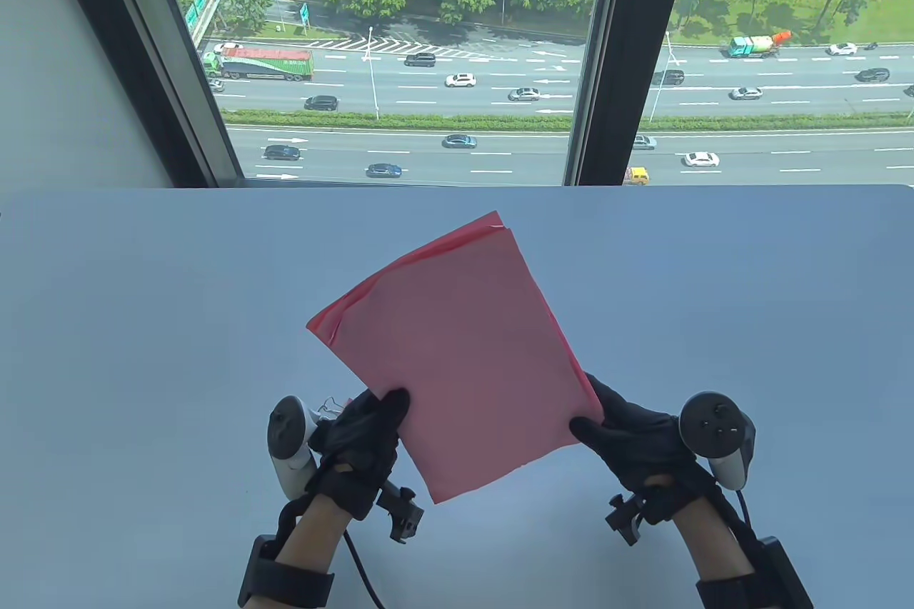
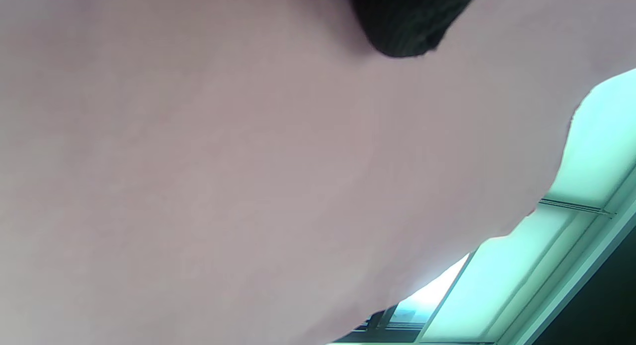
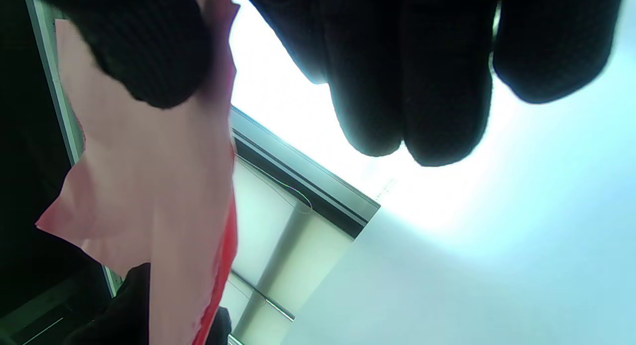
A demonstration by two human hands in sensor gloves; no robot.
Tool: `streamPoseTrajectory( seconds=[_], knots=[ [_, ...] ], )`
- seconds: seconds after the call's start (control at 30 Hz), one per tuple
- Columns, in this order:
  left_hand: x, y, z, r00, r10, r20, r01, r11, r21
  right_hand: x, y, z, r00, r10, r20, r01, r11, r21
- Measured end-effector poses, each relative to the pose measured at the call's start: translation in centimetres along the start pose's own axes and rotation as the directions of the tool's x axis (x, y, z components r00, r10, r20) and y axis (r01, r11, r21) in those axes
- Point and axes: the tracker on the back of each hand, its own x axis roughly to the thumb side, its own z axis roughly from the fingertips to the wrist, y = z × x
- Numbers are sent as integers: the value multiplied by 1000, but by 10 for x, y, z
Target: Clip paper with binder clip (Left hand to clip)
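Note:
A folded pink paper [image 1: 457,345] is held up above the table, tilted, with its loose corners at the far end. My left hand [image 1: 371,423] grips its near left edge with the thumb on the front face. Thin wire handles of a binder clip [image 1: 330,408] stick out just left of those fingers; the clip's body is hidden. My right hand [image 1: 614,423] pinches the paper's near right corner. The left wrist view is filled by the paper [image 2: 248,161] with a thumb tip [image 2: 402,22] on it. In the right wrist view the paper [image 3: 149,176] sits between thumb and fingers [image 3: 407,86].
The pale blue table [image 1: 143,352] spreads around and beyond the hands. A large window [image 1: 428,66] with dark frames stands behind its far edge.

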Motion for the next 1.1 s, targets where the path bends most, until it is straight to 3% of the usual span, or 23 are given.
streamPoseTrajectory(
  seconds=[0.37, 0.93, 1.1],
  knots=[
    [3, -5, 3, 998, 58, 13, -58, 998, -4, -1, 0, 0, 1000, -1, 3, 1, 1000, -6],
    [-8, -28, 4, 977, 198, -75, -208, 964, -168, 14, 23, 2, 997, -31, 71, 27, 998, 64],
    [-7, -34, 4, 995, 70, -68, -83, 970, -229, 16, 23, 3, 994, -59, 90, 54, 997, 56]
  ],
)
